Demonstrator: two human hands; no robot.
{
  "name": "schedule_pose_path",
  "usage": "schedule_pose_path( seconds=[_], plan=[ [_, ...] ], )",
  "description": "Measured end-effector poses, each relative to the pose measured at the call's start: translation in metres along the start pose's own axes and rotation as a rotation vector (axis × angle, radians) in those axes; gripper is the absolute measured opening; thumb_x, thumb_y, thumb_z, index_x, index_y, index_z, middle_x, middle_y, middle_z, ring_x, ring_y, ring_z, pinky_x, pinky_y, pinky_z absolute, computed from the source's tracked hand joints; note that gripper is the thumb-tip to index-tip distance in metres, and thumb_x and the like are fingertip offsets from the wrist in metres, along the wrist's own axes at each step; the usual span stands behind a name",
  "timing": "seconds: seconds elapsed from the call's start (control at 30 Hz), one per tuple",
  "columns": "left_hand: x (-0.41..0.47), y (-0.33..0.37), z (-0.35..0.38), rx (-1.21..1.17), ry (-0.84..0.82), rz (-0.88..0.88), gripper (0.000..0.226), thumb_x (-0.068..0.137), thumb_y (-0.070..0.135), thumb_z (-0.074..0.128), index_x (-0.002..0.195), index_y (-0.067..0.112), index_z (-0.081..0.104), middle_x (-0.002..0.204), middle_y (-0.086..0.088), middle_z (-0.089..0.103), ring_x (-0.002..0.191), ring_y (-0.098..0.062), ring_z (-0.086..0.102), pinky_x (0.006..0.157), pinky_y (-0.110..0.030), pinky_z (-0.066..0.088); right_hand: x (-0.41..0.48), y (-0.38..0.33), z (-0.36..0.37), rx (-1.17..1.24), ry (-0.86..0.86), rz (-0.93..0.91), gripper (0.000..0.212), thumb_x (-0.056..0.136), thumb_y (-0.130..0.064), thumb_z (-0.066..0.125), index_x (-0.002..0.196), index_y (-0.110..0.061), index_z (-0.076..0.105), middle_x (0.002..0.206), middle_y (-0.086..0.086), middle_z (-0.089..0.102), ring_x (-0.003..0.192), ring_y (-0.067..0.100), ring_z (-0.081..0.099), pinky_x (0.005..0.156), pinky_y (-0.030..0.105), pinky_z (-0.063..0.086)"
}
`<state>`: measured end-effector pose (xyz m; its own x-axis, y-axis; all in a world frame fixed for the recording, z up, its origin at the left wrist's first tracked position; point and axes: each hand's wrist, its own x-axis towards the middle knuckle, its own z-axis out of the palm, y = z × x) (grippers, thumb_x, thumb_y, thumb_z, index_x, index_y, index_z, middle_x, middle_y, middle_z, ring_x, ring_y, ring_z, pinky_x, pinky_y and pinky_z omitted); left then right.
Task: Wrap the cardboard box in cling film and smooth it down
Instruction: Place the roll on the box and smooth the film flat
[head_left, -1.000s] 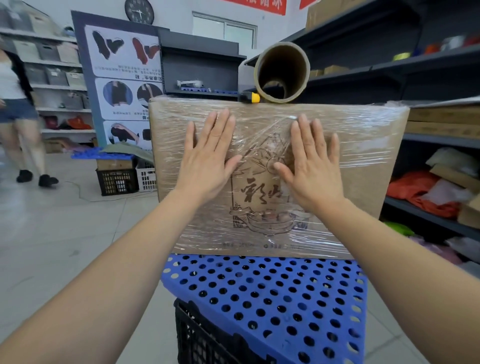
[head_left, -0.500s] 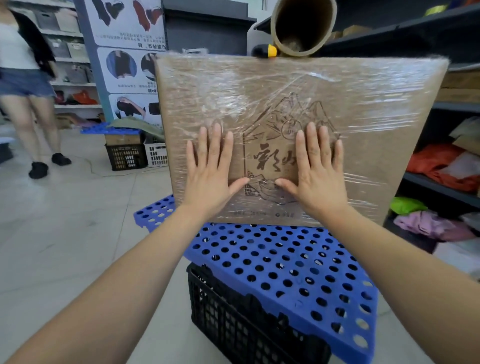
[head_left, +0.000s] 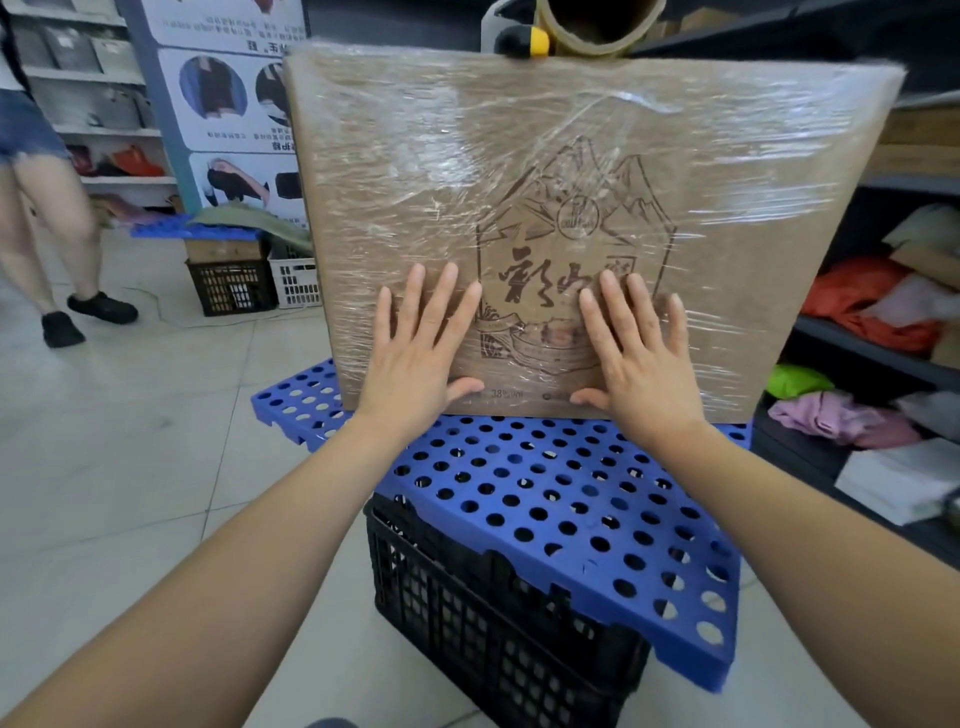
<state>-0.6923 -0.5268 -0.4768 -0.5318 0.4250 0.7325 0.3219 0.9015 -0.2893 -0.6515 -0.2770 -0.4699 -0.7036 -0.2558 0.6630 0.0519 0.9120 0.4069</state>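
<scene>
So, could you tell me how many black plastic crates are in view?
2: one black crate under the blue perforated board that carries the wrapped box, another on the floor at the back left. Others may be hidden.

The cardboard box (head_left: 587, 197) was plain brown, printed in dark brown with a mountain emblem and brush characters, and the cling film (head_left: 649, 111) over it glinted in whitish streaks. Beneath it lay a bright blue panel (head_left: 571, 499) patterned all over with round holes, on a black lattice crate (head_left: 498, 634). The tube (head_left: 597, 26) behind was tan (its neighbouring tool (head_left: 522, 40) black and yellow).
</scene>
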Motion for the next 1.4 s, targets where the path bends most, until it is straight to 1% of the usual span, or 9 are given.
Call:
schedule_pose_path(
  seconds=[0.1,0.27,0.4,0.5,0.63,0.8,0.97,1.1,1.4],
  plan=[
    [-0.008,-0.014,0.004,-0.002,-0.005,0.019,0.107,0.073,0.061,0.063,0.151,0.023,0.002,0.158,-0.003,0.002,0.146,-0.029,-0.007,0.115,-0.052,-0.004,-0.011,0.018,0.003,-0.017,-0.034,-0.002,0.124,0.072,-0.054,0.070,0.147,-0.020,-0.022,0.153,-0.001,-0.032,0.142,0.025,-0.025,0.112,0.049,-0.016],
    [-0.011,-0.017,-0.002,-0.011,0.009,-0.024,0.100,0.076,0.064,0.056,0.152,0.024,0.005,0.158,-0.003,0.003,0.145,-0.027,-0.013,0.114,-0.051,-0.010,-0.019,0.023,-0.003,0.045,0.020,0.069,0.107,0.077,-0.039,0.073,0.151,-0.018,-0.002,0.159,0.006,-0.001,0.144,0.027,-0.018,0.114,0.053,-0.007],
    [0.029,0.009,-0.021,-0.044,0.075,-0.012,0.091,0.083,0.066,0.041,0.151,0.016,0.009,0.157,-0.012,0.004,0.144,-0.032,-0.001,0.114,-0.048,-0.010,0.014,0.010,-0.024,0.131,0.137,0.089,0.093,0.081,-0.050,0.058,0.150,-0.012,0.009,0.158,0.013,0.010,0.145,0.030,0.003,0.114,0.050,-0.007],
    [0.044,0.012,-0.023,-0.057,0.079,-0.019,0.091,0.083,0.063,0.044,0.151,0.017,0.006,0.159,-0.013,0.005,0.145,-0.032,0.000,0.114,-0.046,-0.010,0.022,0.015,-0.022,0.105,0.094,0.075,0.096,0.080,-0.056,0.058,0.150,-0.014,0.008,0.159,0.011,0.010,0.145,0.030,0.002,0.113,0.049,-0.007],
    [0.040,0.002,-0.022,-0.083,0.134,0.025,0.086,0.083,0.057,0.051,0.151,0.018,0.014,0.158,-0.013,0.013,0.145,-0.031,0.004,0.116,-0.044,-0.008,0.003,0.034,-0.013,0.030,0.057,0.030,0.088,0.087,-0.054,0.052,0.151,-0.018,0.004,0.159,0.005,0.006,0.144,0.025,-0.019,0.114,0.048,-0.009],
    [0.079,0.020,-0.046,-0.124,0.172,0.026,0.082,0.087,0.052,0.047,0.151,0.014,0.013,0.159,-0.013,0.011,0.146,-0.031,0.006,0.116,-0.048,-0.002,0.037,0.037,-0.041,0.076,0.135,0.110,0.079,0.090,-0.056,0.035,0.151,-0.013,0.008,0.159,0.010,0.010,0.145,0.029,0.000,0.113,0.049,-0.008],
    [0.102,0.025,-0.057,-0.117,0.162,0.010,0.073,0.092,0.053,0.029,0.152,0.013,0.013,0.160,-0.011,0.009,0.147,-0.030,0.004,0.116,-0.048,-0.002,0.056,0.042,-0.053,0.077,0.091,0.125,0.081,0.093,-0.059,0.033,0.151,-0.017,-0.004,0.160,0.003,-0.003,0.146,0.025,-0.007,0.115,0.050,-0.006],
    [0.107,0.023,-0.061,-0.112,0.201,0.025,0.070,0.094,0.048,0.031,0.151,0.012,0.016,0.159,-0.010,0.012,0.147,-0.029,0.008,0.116,-0.047,-0.002,0.046,0.049,-0.049,0.093,0.086,0.176,0.080,0.094,-0.059,0.029,0.149,-0.016,-0.009,0.159,0.002,-0.007,0.146,0.024,-0.009,0.115,0.049,-0.009],
    [0.132,0.038,-0.069,-0.089,0.200,0.060,0.069,0.096,0.045,0.033,0.152,0.011,0.011,0.160,-0.010,0.008,0.147,-0.029,0.004,0.115,-0.049,-0.004,0.067,0.049,-0.060,0.167,0.153,0.170,0.078,0.094,-0.058,0.023,0.151,-0.009,0.004,0.160,0.008,0.002,0.146,0.027,-0.002,0.114,0.048,-0.009]
  ],
)
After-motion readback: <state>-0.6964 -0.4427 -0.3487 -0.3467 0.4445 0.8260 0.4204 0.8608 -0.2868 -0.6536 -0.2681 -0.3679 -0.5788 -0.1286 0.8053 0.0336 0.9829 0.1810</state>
